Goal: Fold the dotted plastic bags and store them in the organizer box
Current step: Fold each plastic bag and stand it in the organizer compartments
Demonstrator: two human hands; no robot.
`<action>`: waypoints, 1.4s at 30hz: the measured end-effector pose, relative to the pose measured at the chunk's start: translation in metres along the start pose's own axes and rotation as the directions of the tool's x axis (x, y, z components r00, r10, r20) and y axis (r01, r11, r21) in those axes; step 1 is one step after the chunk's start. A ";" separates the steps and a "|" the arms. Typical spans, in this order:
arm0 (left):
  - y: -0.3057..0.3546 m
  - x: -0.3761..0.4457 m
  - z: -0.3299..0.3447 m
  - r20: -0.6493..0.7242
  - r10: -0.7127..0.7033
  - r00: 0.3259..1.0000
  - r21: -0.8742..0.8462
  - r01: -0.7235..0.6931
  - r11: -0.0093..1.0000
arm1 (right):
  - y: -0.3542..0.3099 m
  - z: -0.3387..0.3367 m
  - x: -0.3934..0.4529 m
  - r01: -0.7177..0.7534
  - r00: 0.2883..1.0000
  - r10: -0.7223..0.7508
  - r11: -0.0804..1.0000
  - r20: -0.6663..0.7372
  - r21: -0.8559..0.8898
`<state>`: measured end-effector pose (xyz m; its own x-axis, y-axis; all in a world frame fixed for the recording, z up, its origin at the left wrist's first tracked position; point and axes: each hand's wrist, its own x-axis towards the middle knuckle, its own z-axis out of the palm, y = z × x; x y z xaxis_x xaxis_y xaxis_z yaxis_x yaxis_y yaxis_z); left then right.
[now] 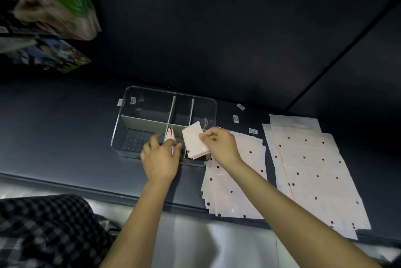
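The right hand (219,145) pinches the right edge of a folded dotted plastic bag (194,142) between thumb and curled fingers (206,136); the bag is a flat, glossy pale-pink rectangle, tilted, its long axis running from the far side down toward the near edge of the table, its lower end dipping into the near right compartment of the organizer box (130,115). The left hand (160,160) reaches into the neighbouring near middle compartment, its fingers loosely spread and its thumb and fingertips touching a bunch of already folded bags (170,136) that stand upright there, edges up. The box is clear, rigid plastic with rounded corners and pale green dividers, and sits near the middle of the dark table (65,137). Just right of the box, under the right forearm, a fanned stack of unfolded dotted bags (234,191) overhangs the table's near edge; a second, larger stack of flat bags (314,170) lies beside it toward the right edge. Small white stickers (252,131) lie on the table beyond the stacks.
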<state>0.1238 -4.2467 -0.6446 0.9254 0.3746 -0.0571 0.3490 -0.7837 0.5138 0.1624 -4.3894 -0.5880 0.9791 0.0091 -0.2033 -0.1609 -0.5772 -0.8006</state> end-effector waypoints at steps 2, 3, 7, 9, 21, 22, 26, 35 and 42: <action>-0.003 0.004 0.000 -0.020 -0.021 1.000 -0.037 0.020 0.999 | -0.006 0.012 0.007 0.021 1.000 -0.021 0.997 0.003 -0.079; -0.004 0.005 0.000 -0.036 -0.027 0.999 -0.076 0.024 0.997 | -0.009 0.018 0.010 0.027 1.000 -0.027 0.992 0.001 -0.125; -0.008 0.003 0.001 -0.091 -0.027 0.996 -0.175 0.011 0.985 | -0.018 0.041 0.017 0.049 0.997 -0.066 0.920 -0.031 -0.390; -0.008 0.002 0.002 -0.100 -0.028 0.995 -0.194 0.009 0.981 | -0.022 0.051 0.018 0.090 0.993 -0.118 0.845 -0.019 -0.528; -0.008 -0.006 0.006 -0.133 0.037 0.990 -0.266 -0.072 0.961 | -0.009 0.059 0.009 0.107 0.980 -0.055 0.954 0.189 -0.280; -0.008 -0.006 0.007 -0.131 0.051 0.990 -0.244 -0.082 0.966 | -0.004 0.052 0.006 0.106 0.979 -0.067 0.975 0.193 -0.197; -0.009 -0.003 0.008 -0.105 0.027 0.994 -0.218 -0.050 0.975 | 0.040 0.005 -0.023 0.139 0.986 -0.133 0.988 0.096 -0.063; 0.033 -0.058 0.021 -0.253 0.400 0.881 -0.128 -0.440 0.889 | 0.189 -0.096 -0.117 0.320 0.937 -0.126 0.681 0.325 -0.659; 0.025 -0.119 0.071 0.570 0.602 0.559 -0.075 -0.694 0.716 | 0.210 -0.093 -0.131 0.529 0.827 -0.482 0.493 0.289 -0.691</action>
<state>0.0329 -4.3457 -0.6855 0.8120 -0.5445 -0.2103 -0.4038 -0.7842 0.4712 0.0118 -4.5880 -0.6770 0.8514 0.5217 0.0546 0.5244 -0.8440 -0.1127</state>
